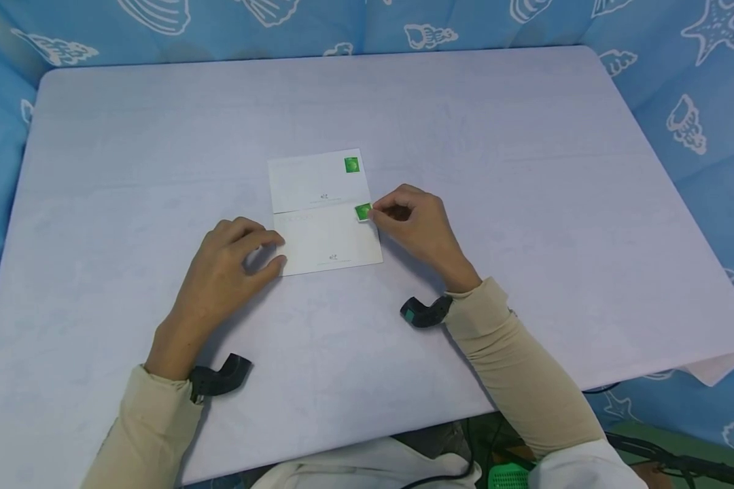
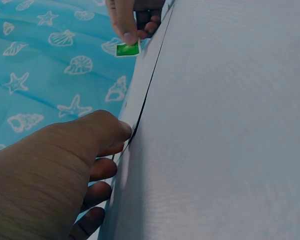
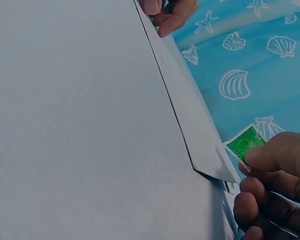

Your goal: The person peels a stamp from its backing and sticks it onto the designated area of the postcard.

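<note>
A white envelope or card [image 1: 327, 241] with a small printed mark lies on the table. Directly above it is a similar white piece [image 1: 312, 180] with a green postage stamp [image 1: 351, 165] at its upper right corner. My right hand [image 1: 421, 227] pinches another green stamp [image 3: 246, 143] between thumb and forefinger, over the lower piece's upper right corner. From the head view I cannot tell whether that stamp touches the paper. At the lower piece's left edge, the thumb and forefinger of my left hand [image 1: 226, 268] rest apart, with nothing pinched between them.
A pale cloth covers the table [image 1: 495, 170]. Blue curtains [image 1: 691, 136] printed with white shells and starfish hang around it. Each wrist carries a black camera mount [image 1: 223, 377]. Below the front edge are cables and a green basket-like object [image 1: 508, 477].
</note>
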`<action>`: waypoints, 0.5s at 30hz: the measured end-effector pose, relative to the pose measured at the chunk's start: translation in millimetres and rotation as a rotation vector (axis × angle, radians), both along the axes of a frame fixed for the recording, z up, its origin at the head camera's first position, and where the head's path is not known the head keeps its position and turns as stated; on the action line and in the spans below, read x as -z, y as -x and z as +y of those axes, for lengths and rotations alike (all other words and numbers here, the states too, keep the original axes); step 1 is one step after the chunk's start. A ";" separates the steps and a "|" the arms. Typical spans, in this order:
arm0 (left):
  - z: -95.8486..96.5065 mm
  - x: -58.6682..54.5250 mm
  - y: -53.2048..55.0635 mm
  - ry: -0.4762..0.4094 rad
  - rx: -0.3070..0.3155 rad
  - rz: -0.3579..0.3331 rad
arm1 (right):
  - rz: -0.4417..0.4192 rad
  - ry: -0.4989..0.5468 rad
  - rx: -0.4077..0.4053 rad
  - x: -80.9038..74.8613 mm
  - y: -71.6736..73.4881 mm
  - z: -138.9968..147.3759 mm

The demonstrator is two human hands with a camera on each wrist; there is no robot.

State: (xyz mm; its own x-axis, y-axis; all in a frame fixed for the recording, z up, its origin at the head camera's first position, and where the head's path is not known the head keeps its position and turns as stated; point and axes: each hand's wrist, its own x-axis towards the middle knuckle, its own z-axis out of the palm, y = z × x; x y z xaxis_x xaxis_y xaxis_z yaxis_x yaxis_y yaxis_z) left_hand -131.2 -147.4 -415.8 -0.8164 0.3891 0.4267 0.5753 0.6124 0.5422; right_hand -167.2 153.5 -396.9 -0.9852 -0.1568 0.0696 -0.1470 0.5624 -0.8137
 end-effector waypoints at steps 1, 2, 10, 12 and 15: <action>0.1 -0.1 0.1 0.001 0.000 0.000 | 0.000 -0.004 0.000 0.4 -0.5 -0.5; 0.1 -0.2 0.1 0.001 0.000 -0.001 | 0.000 -0.003 -0.001 0.7 -0.9 -1.0; 0.3 -0.5 0.8 -0.003 0.000 0.006 | 0.014 -0.011 -0.007 1.3 -2.3 -2.9; 0.6 -0.4 0.9 -0.002 0.002 0.009 | 0.021 -0.019 -0.016 1.5 -2.2 -2.7; 0.9 -0.4 1.3 -0.001 0.004 0.012 | 0.033 -0.033 -0.030 2.2 -2.3 -2.1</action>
